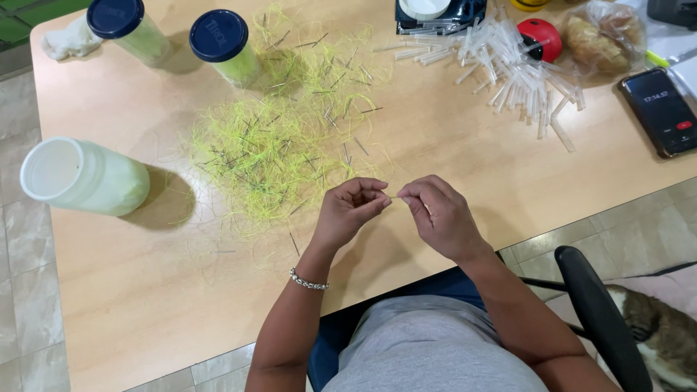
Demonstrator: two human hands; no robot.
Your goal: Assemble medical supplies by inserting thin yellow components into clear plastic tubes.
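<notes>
Two hands meet just above the near edge of the table (435,138), over its bare wood. Left hand (348,210) and right hand (439,218) face each other, thumb and forefinger of each pinched shut on the ends of one short thin pin-like piece (393,197) that spans the small gap between them; too fine to tell whether a strand of fibre is on it. Just beyond the hands lies a wide loose heap of yellow-green fibres (279,141), many small dark pins scattered through it, apparently unsorted, so most of the work looks to remain. Farther back to the right, a pile of clear plastic tubes (512,69) lies spread out, well apart from the hands; whether any is filled cannot be made out. Two jars with dark blue lids (218,36) stand at the far left edge, both showing yellow-green contents and closed. One open white jar (80,178) lies on its side at the left, mouth turned outward, greenish inside. A phone (662,110) rests at the right edge, near a red round object (544,38) and a bag of bread (606,36). Judgement: early to middle stage, one piece in hand, large heap untouched.
</notes>
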